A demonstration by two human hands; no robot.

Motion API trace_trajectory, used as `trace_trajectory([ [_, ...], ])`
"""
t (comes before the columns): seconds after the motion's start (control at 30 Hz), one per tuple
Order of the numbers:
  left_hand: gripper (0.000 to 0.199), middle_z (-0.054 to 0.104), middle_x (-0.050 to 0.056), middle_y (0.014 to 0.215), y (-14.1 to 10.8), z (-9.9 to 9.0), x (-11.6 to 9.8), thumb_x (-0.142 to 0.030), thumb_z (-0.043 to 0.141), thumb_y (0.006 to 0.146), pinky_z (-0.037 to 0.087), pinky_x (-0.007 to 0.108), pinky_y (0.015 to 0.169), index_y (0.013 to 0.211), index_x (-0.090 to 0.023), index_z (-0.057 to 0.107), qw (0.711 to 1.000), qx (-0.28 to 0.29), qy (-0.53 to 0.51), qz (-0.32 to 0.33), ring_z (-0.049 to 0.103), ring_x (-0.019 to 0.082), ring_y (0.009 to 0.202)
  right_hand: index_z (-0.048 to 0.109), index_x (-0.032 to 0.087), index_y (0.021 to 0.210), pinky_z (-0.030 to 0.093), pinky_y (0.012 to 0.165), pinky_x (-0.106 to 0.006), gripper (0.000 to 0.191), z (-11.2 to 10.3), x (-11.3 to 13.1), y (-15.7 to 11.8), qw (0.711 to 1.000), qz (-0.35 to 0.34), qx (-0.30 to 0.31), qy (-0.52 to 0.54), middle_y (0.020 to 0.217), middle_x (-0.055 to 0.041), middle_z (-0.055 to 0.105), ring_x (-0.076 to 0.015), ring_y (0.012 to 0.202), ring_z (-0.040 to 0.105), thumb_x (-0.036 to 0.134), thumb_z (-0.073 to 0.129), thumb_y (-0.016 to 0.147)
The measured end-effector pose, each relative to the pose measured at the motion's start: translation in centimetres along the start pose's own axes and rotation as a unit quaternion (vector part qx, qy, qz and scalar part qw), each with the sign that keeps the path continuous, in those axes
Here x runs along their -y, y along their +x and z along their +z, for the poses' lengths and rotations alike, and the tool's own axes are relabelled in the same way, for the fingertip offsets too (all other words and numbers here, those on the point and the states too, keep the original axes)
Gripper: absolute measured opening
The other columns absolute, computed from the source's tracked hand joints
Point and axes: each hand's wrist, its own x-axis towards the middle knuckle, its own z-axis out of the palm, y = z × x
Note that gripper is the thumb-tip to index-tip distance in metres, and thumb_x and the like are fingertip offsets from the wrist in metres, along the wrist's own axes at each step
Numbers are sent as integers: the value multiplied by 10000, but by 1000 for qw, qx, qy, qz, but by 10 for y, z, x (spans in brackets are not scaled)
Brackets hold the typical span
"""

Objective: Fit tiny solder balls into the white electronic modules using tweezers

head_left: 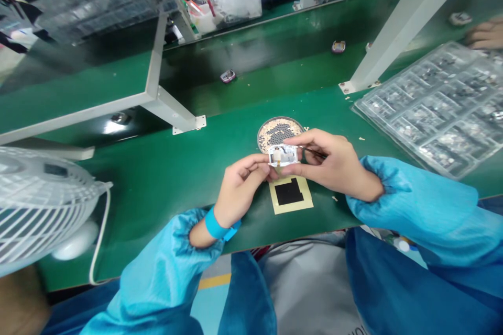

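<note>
Above the green bench, my left hand (241,183) pinches the lower left edge of a small white electronic device housing (283,155), open on top with parts showing inside. My right hand (328,159) grips the housing's right side between thumb and index finger. A thin dark tool, apparently tweezers (314,152), lies across the right hand's fingers; its tip is hard to make out. Just below the hands is a pale yellow sheet (308,203) bearing black adhesive pieces (290,192). Behind the housing sits a round perforated dish (278,128) of small beige bits.
Clear compartment trays (444,104) with small parts lie at the right, near another person's hand (487,35). A white fan (47,204) stands left. Metal shelf legs (173,107) rise from the bench. Small devices (228,76) rest on the sunken green strip behind.
</note>
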Motion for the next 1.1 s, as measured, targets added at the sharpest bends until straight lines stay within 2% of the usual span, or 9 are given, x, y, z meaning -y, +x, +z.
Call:
trace_trajectory([
  [0.23, 286, 747, 68, 862, -1, -2, 4, -369, 750, 901, 552, 301, 794, 1057, -133, 708, 1000, 7, -7, -3, 689, 174, 801, 717, 157, 1146, 299, 466, -207, 471, 0, -4, 0, 1000, -2, 5, 3, 718, 46, 563, -34, 517, 359, 373, 894, 768],
  [0.47, 299, 738, 68, 868, -1, -2, 3, -390, 753, 901, 551, 297, 785, 1047, -133, 712, 1000, 2, 0, 6, 676, 164, 789, 702, 144, 1145, 269, 453, -210, 458, 0, -4, 2, 1000, 3, 12, 8, 613, 83, 449, -41, 504, 333, 336, 892, 775],
  [0.87, 253, 726, 48, 825, -1, -3, 1, -393, 698, 946, 531, 275, 762, 1004, -147, 721, 1000, 5, 12, 26, 660, 156, 767, 692, 156, 1159, 268, 451, -216, 462, 1, -8, 2, 1000, 3, 17, 26, 611, 86, 461, -43, 490, 329, 341, 884, 782],
  [1.1, 248, 734, 51, 822, 2, -2, 1, -389, 714, 934, 529, 270, 758, 997, -148, 713, 1000, 7, 1, 19, 661, 154, 765, 693, 156, 1159, 306, 469, -208, 465, 2, -9, 3, 999, -8, 13, 29, 690, 60, 552, -40, 511, 368, 352, 884, 783],
])
